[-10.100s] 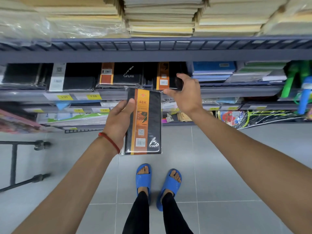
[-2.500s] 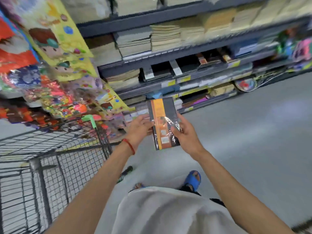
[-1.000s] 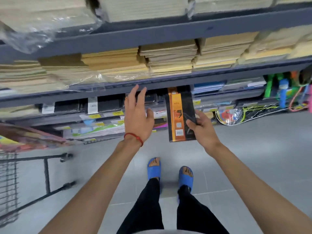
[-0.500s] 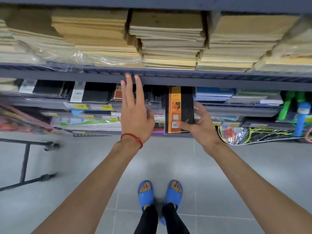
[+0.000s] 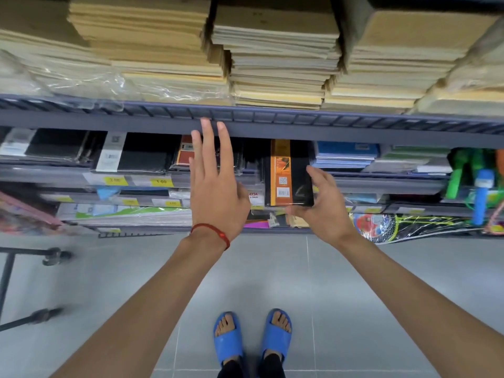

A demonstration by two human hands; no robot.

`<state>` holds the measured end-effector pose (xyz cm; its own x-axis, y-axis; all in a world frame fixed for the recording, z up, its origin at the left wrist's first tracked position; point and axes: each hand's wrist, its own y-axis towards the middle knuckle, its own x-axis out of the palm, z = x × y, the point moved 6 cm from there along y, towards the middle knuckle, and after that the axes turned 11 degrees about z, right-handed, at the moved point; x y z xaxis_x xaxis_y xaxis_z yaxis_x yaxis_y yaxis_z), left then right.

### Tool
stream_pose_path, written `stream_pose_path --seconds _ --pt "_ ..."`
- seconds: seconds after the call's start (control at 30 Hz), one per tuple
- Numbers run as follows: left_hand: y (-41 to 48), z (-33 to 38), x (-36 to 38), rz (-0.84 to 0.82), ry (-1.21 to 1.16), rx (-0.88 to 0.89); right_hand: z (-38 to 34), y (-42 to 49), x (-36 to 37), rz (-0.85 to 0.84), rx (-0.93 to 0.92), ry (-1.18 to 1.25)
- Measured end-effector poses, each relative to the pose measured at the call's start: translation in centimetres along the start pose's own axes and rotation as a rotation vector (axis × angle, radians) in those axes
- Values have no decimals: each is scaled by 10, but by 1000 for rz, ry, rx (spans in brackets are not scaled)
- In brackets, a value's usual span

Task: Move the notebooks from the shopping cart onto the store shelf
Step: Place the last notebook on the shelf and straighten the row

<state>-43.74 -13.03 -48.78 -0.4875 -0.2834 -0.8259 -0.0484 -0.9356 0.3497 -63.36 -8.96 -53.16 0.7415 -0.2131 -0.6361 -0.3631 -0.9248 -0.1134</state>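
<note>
Notebook (image 5: 289, 173), black with an orange band, lies partly on the store shelf (image 5: 381, 184). At its 5 o'clock corner the right hand (image 5: 324, 211) grips it with curled fingers. At 9 o'clock the left hand (image 5: 215, 192) hovers flat, fingers straight. Blue notebooks (image 5: 346, 154) are stacked at 3 o'clock.
</note>
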Motion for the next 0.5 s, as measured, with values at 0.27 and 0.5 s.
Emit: stream_pose_path --seconds 0.27,0.5 --pt "0 -7 -1 20 90 72 2 16 6 -15 8 -94" --pt "0 -3 3 29 111 52 3 26 12 0 29 -103"
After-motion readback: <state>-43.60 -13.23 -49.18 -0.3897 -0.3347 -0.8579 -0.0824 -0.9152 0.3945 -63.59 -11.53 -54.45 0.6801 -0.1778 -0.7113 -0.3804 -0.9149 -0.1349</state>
